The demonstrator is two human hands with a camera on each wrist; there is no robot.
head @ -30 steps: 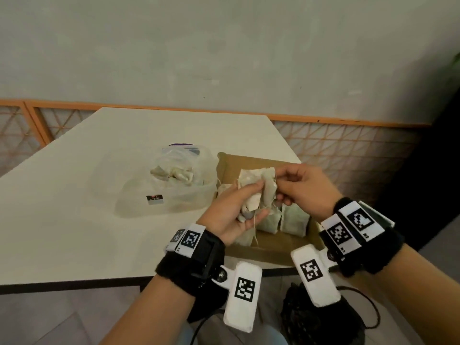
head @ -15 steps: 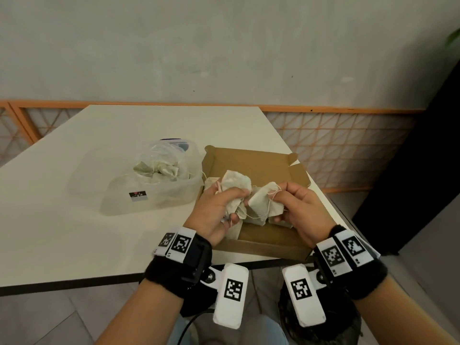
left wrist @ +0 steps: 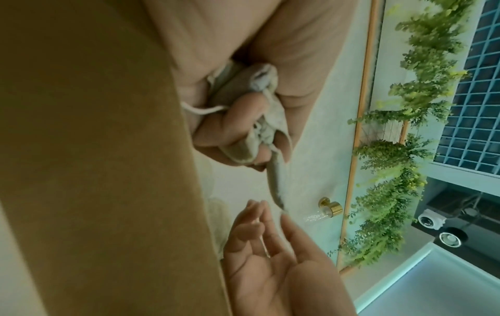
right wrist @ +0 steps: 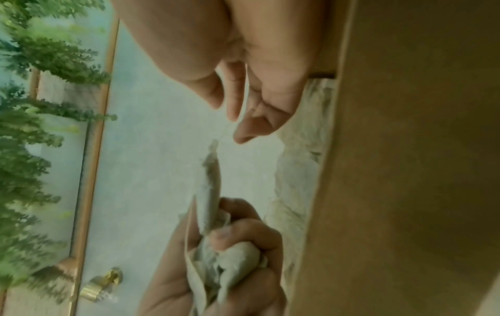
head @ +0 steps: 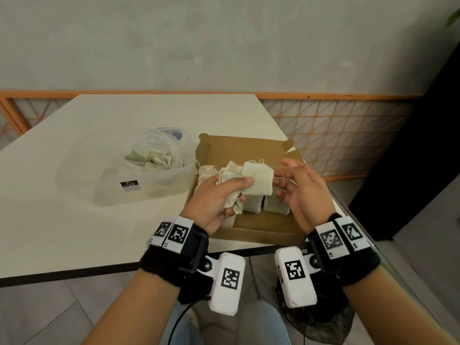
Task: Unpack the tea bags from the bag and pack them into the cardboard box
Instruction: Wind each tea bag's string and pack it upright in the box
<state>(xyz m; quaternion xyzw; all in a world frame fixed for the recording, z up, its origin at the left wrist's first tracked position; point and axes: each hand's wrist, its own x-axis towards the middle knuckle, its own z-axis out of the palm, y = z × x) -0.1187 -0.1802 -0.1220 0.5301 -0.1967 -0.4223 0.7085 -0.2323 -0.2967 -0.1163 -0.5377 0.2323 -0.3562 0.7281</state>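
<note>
My left hand [head: 222, 195] grips a bunch of pale cloth tea bags [head: 232, 176] over the open cardboard box [head: 249, 148]. One flat tea bag [head: 258, 179] sticks out of the bunch to the right, under my thumb. In the left wrist view my fingers [left wrist: 238, 119] curl round the crumpled tea bags [left wrist: 243, 89]. My right hand [head: 296, 185] hovers just right of that bag with its fingers spread and relaxed; a thin string runs past its fingertips [right wrist: 235, 107]. Several tea bags [head: 273, 206] lie in the box. The clear plastic bag [head: 154, 155] with more tea bags lies left of the box.
The plastic bag rests in a translucent tub [head: 139, 190] on the white table [head: 74, 220]. The box sits at the table's front right corner, close to the edge. An orange lattice rail [head: 336, 135] runs behind the table.
My right hand has let go of the tea bags it was gripping and opened. The left hand keeps the bunch, and one bag now lies flat and sticks out to the right.
</note>
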